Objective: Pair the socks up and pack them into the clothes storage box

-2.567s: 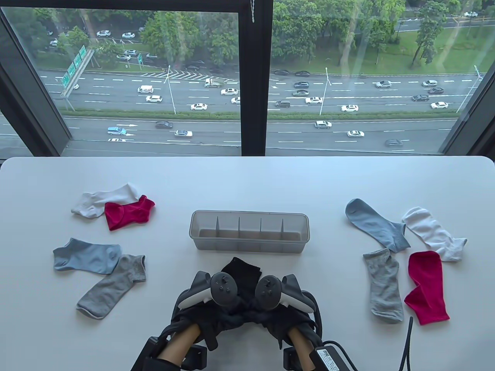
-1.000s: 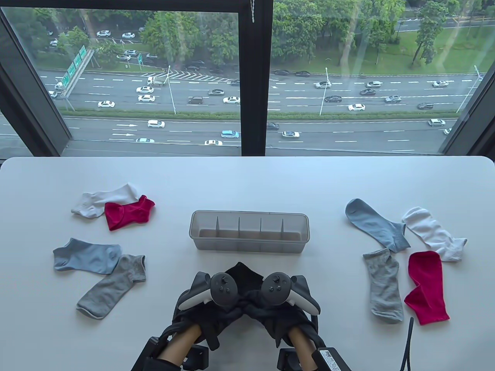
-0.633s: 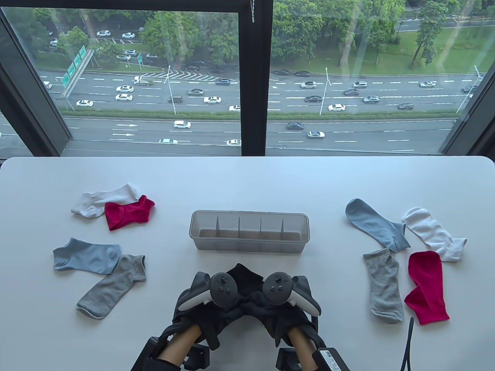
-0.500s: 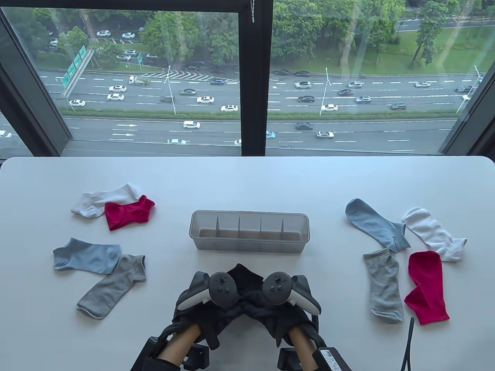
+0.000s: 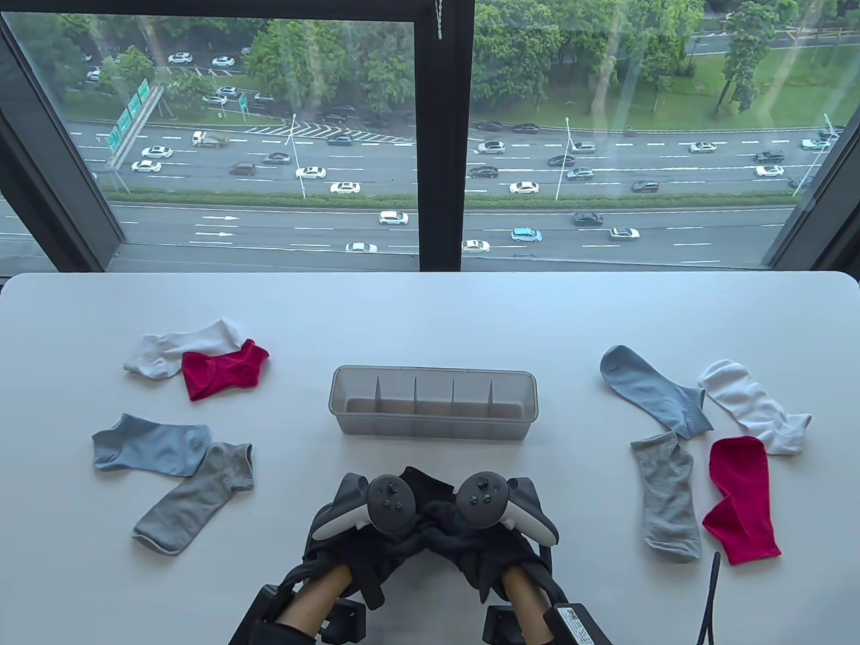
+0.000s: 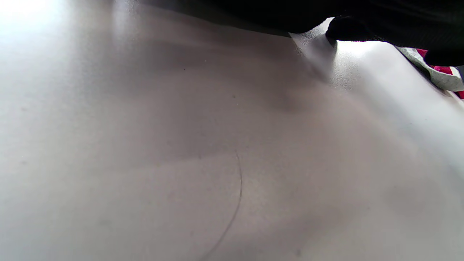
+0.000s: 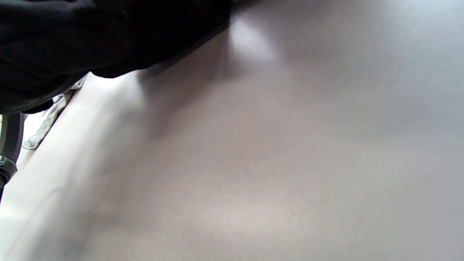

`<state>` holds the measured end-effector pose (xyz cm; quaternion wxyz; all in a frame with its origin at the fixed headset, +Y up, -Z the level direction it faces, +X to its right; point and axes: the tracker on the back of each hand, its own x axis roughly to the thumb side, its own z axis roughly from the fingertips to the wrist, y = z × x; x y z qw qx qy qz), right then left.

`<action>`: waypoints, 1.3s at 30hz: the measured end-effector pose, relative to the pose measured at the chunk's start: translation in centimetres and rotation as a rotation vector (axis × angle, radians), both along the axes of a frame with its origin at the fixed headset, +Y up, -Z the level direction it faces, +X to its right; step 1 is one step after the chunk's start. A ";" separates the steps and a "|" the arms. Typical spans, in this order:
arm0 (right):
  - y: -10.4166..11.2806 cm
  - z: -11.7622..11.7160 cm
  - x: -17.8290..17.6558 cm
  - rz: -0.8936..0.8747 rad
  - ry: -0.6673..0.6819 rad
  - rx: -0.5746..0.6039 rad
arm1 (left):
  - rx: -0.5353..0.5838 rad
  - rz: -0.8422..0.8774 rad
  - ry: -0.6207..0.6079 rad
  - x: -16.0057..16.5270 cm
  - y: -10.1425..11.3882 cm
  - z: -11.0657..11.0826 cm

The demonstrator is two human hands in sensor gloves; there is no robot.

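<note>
Both hands are at the near edge in the table view, close together, left hand [image 5: 366,517] and right hand [image 5: 500,514]. They hold a bunched pair of black socks [image 5: 424,485] between them; the trackers hide the fingers. In the wrist views the black fabric [image 6: 362,14] [image 7: 90,36] fills the top over bare table. The clear storage box [image 5: 430,369] with several compartments stands just beyond the hands, nothing in it. On the left lie a white sock [image 5: 181,346], red sock [image 5: 222,369], blue sock [image 5: 151,447] and grey sock [image 5: 195,497].
On the right lie a blue sock [image 5: 652,390], a white sock [image 5: 752,403], a grey sock [image 5: 665,497] and a red sock [image 5: 739,500]. A black cable [image 5: 709,591] hangs at the near right edge. A window runs behind the table's far edge.
The black socks' far end has drawn back toward the hands and bunched up. The right hand has shifted slightly right. The other socks and the box have not moved.
</note>
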<state>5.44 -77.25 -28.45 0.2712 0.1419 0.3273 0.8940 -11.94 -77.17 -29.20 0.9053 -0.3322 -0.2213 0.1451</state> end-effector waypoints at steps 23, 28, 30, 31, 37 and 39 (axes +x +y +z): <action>0.3 0.0 0.4 -0.034 -0.023 0.040 | 0.002 0.064 0.043 -0.3 0.2 0.0; 0.3 0.0 0.4 -0.080 -0.027 0.001 | 0.115 -0.012 0.035 -0.2 0.6 -0.1; 0.3 0.0 0.4 -0.081 -0.027 0.001 | 0.172 -0.001 0.043 -0.2 1.0 0.0; 0.3 0.0 0.5 -0.097 -0.036 -0.004 | 0.198 0.004 0.039 -0.1 1.2 0.1; 0.5 0.1 0.5 -0.103 -0.066 0.042 | 0.218 0.069 0.015 -0.3 1.5 -0.1; 0.7 0.0 0.4 -0.110 -0.058 0.025 | 0.151 0.066 -0.001 -0.3 1.2 0.0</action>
